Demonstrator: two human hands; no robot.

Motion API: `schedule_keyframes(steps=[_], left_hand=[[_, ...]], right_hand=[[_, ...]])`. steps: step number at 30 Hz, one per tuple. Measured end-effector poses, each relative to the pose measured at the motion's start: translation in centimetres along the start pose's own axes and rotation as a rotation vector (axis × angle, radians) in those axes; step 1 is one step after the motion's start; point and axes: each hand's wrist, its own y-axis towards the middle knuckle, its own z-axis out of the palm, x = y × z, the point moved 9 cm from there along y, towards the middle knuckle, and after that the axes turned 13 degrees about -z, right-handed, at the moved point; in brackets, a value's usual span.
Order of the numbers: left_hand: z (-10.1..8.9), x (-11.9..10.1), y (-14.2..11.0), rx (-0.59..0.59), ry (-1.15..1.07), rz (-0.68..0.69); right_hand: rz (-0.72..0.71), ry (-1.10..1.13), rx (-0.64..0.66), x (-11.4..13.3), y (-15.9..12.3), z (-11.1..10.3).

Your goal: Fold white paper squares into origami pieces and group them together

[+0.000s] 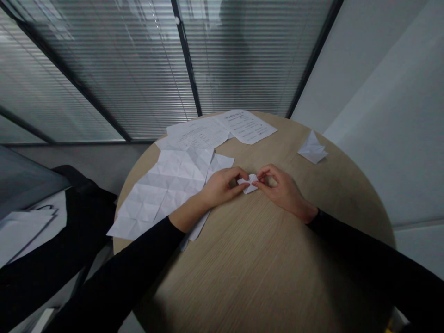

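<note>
A small piece of folded white paper (pixel 250 184) is held just above or on the wooden table, between my two hands. My left hand (pixel 225 186) pinches its left side between thumb and fingers. On the opposite side, my right hand (pixel 279 188) grips the edge with thumb and fingertips. The fingers cover both ends of the paper, so only its middle shows. Creased white sheets (pixel 169 182) lie unfolded beside and partly beneath my left forearm. Farther right rests a folded paper figure (pixel 312 148) with pointed tips.
Printed sheets (pixel 248 127) lie at the far edge of the round wooden table (pixel 263 268). Glass panels with blinds (pixel 138 69) stand behind it, and a white wall (pixel 391 115) rises at the right. More papers (pixel 24 231) sit on something black at the left.
</note>
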Motion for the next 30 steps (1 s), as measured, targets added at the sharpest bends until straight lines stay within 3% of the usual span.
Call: schedule_keyframes(steps=[4, 10, 14, 30], left_hand=[[-0.2, 0.8, 0.1, -0.036, 0.003, -0.065], [0.3, -0.3, 0.1, -0.012, 0.167, 0.09], [0.5, -0.2, 0.0, 0.004, 0.202, 0.108], [-0.6, -1.7, -0.4, -0.077, 0.112, 0.147]], right_hand=[[0.005, -0.012, -0.014, -0.2, -0.1, -0.2], [0.007, -0.04, 0.028, -0.4, -0.1, -0.1], [-0.037, -0.092, 0.079, 0.1, 0.1, 0.2], [-0.201, -0.118, 0.16, 2.2, 0.3, 1.0]])
